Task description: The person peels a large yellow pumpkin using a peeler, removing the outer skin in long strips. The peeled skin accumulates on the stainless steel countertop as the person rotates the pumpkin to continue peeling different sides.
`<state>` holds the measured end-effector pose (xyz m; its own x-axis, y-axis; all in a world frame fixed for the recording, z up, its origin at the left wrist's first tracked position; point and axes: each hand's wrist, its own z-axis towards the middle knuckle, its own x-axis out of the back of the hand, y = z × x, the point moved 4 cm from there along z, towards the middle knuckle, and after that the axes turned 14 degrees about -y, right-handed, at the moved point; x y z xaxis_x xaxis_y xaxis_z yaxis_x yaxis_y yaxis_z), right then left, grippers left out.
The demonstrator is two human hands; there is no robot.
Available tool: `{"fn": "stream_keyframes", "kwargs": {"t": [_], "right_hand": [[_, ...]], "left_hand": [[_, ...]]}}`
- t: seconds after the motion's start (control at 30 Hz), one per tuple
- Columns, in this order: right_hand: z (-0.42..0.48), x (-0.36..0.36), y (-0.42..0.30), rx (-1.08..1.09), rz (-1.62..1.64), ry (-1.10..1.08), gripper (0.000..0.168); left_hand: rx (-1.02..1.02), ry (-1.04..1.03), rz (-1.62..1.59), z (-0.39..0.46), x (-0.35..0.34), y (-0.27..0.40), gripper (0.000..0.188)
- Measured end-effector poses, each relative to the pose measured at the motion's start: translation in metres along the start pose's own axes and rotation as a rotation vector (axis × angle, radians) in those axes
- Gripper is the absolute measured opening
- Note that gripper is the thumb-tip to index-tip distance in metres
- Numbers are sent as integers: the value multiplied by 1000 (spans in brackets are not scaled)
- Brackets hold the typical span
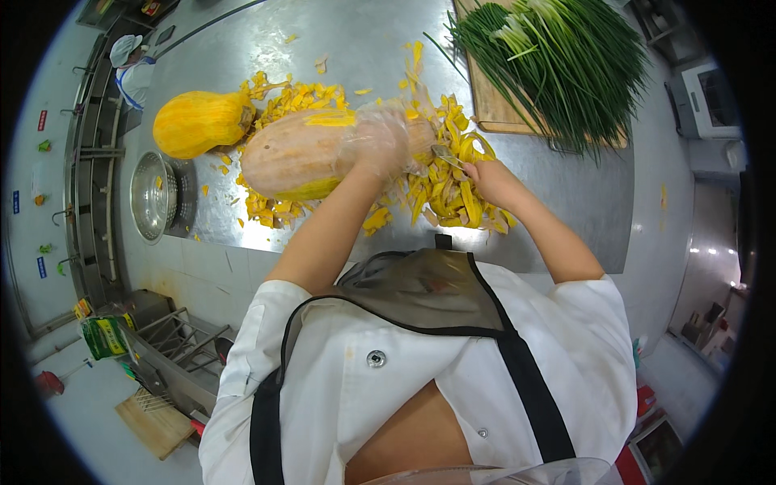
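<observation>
A large, mostly unpeeled pumpkin (291,154) lies on its side on a stainless steel table, with yellow peeled strips along its top and lower side. My left hand (379,142), in a clear plastic glove, presses on it near its narrower right end. My right hand (492,182) grips a metal peeler (447,154), its head close to that end of the pumpkin. Yellow and tan peelings (454,188) are heaped beneath the peeler and around the pumpkin. A peeled yellow pumpkin (200,123) rests to the left.
A metal colander (153,197) stands at the table's left edge. Long green chives or scallions (564,73) lie on a wooden board (506,126) at the upper right. A person (132,70) in a white cap is beyond the table's upper-left side. A steel rack (182,339) stands lower left.
</observation>
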<state>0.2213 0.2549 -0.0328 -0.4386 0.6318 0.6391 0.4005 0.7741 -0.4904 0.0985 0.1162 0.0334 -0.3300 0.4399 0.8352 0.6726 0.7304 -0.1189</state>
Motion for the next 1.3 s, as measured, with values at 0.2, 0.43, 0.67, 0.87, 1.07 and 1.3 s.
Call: {"fn": "stream_keyframes", "kwargs": {"t": [0.2, 0.43, 0.67, 0.87, 1.07, 1.3], "right_hand": [[41, 27, -34, 122, -176, 52, 43], [-5, 1, -39, -87, 16, 115, 46], [1, 23, -50, 27, 25, 119, 45], [34, -14, -37, 35, 232, 191, 46], [9, -15, -39, 19, 298, 230, 46], [-11, -49, -33, -16, 322, 315, 44]], "left_hand": [[-50, 108, 169, 6, -23, 4, 52], [-27, 11, 164, 11, -39, 6, 51], [-27, -17, 23, -28, 14, 8, 48], [-86, 46, 127, 6, -29, 3, 62], [-94, -23, 77, 3, -20, 6, 70], [-98, 77, 153, 19, -34, 0, 70]]}}
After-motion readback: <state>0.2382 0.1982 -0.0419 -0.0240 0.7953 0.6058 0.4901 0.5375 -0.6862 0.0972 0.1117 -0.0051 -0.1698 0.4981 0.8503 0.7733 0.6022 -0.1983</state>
